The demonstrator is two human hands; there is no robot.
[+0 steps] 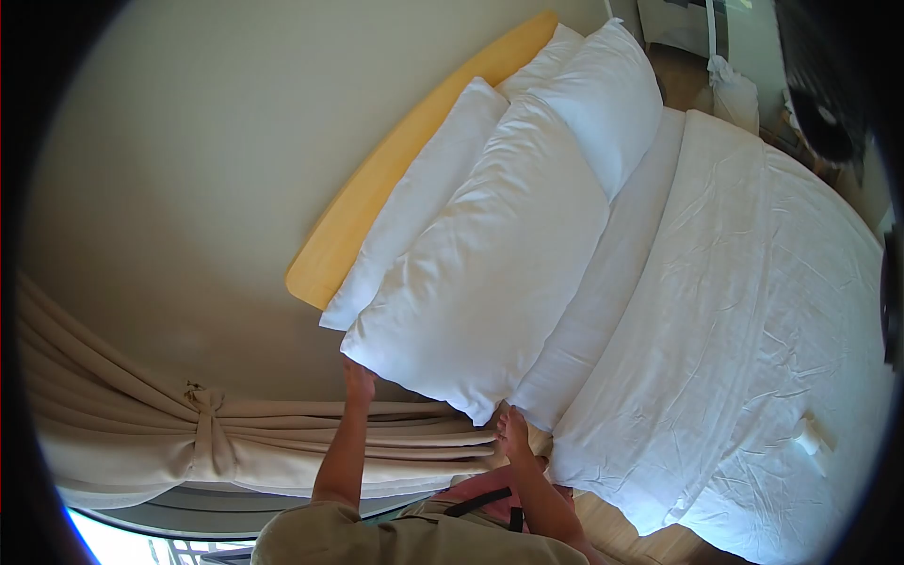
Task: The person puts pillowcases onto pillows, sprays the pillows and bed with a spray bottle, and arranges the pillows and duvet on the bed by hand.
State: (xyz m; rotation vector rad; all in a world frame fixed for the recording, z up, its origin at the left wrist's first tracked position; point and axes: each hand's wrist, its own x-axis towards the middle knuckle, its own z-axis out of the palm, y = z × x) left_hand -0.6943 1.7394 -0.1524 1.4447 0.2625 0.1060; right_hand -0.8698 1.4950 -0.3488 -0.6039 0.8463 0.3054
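Observation:
A large white pillow (pixel 490 254) leans at the head of the bed, in front of another white pillow (pixel 424 193). My left hand (pixel 358 379) is closed at its near left corner, the fingertips partly hidden by the fabric. At the near right corner, my right hand (pixel 511 429) is closed with its fingers pinched against the pillow's edge. Farther along the headboard (pixel 325 254) stands a white pillow (pixel 607 99), with one more behind it.
White bedding (pixel 697 311) with a folded-back band covers the bed to the right. A tied beige curtain (pixel 202 433) hangs at the lower left, near my arms. A small white object (pixel 810 438) lies on the bedding. A white bag-like bundle (pixel 733 94) stands beyond the bed.

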